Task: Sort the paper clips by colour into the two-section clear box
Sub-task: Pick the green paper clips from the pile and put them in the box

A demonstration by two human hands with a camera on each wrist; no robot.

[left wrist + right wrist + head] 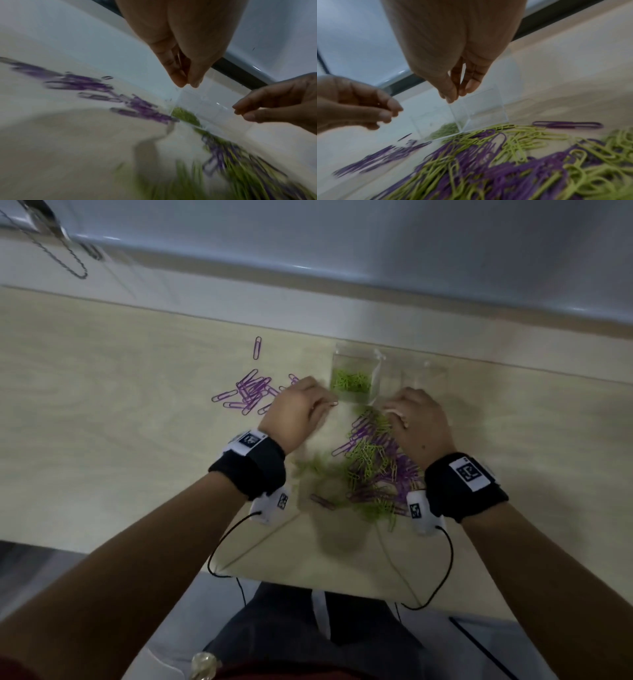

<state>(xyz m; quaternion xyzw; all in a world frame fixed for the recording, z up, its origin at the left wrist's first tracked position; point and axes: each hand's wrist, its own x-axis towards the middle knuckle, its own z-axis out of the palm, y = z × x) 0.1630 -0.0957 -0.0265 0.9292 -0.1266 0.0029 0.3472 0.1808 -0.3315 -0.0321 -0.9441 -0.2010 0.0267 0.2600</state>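
Both hands hovered near the clear box (356, 364).
Left hand (298, 409) and right hand (416, 419) had fingertips drawn together; any clip pinched was unclear.

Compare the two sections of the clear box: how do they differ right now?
The left section holds a heap of green clips; the right section shows none. The left section sits nearer the purple pile; the right section lies beyond the right hand. Both are clear-walled and open-topped.

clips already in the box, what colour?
Green clips, in the left section of the box; the head view shows it best.
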